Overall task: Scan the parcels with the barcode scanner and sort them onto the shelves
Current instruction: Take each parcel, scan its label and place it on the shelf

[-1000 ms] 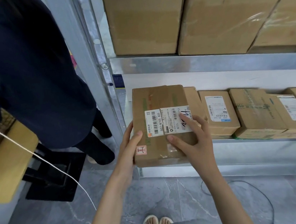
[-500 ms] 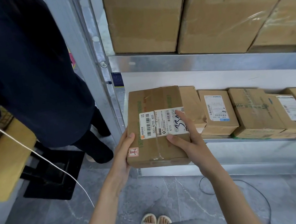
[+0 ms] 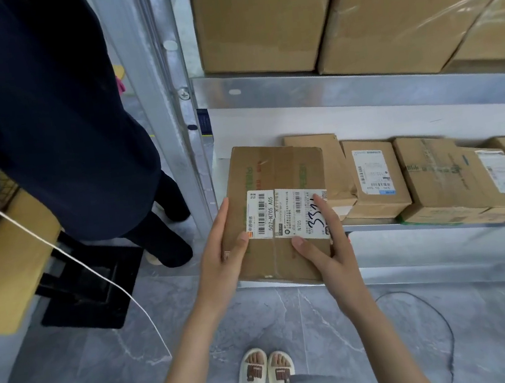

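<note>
Galvanised steel shelving (image 3: 359, 87), right end cut off; 3 large cartons (image 3: 257, 20) above, tops cropped. Cardboard parcel (image 3: 274, 169) at lower shelf's left end, far edge over the shelf, gripped by left hand (image 3: 221, 256) and right hand (image 3: 329, 245); label (image 3: 286, 215) partly covered, handwriting unclear.

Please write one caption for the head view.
Both hands hold a labelled parcel at the lower shelf.

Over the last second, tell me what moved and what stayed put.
The brown cardboard parcel with the white shipping label tipped from nearly flat toward upright, its near edge lowered off the metal lower shelf. The left hand and the right hand kept gripping it. The row of cardboard parcels on that shelf stayed put.
</note>
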